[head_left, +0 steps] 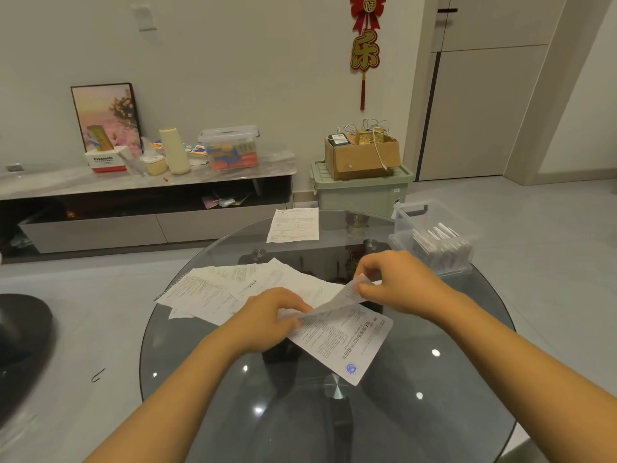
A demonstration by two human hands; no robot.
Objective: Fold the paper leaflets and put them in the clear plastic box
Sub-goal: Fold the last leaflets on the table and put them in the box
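Pinching leaflet (337, 339) edge, both hands, table-centre

Head view looks forward and down, close over round glass table (233, 379).

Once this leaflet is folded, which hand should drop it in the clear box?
Right hand: it already pinches the leaflet, and the clear plastic box sits just beyond it.

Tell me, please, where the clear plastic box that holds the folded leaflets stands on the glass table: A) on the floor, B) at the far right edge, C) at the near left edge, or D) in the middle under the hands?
B: the clear plastic box sits at the far right rim of the glass table, beyond the right hand, with folded leaflets standing inside it.
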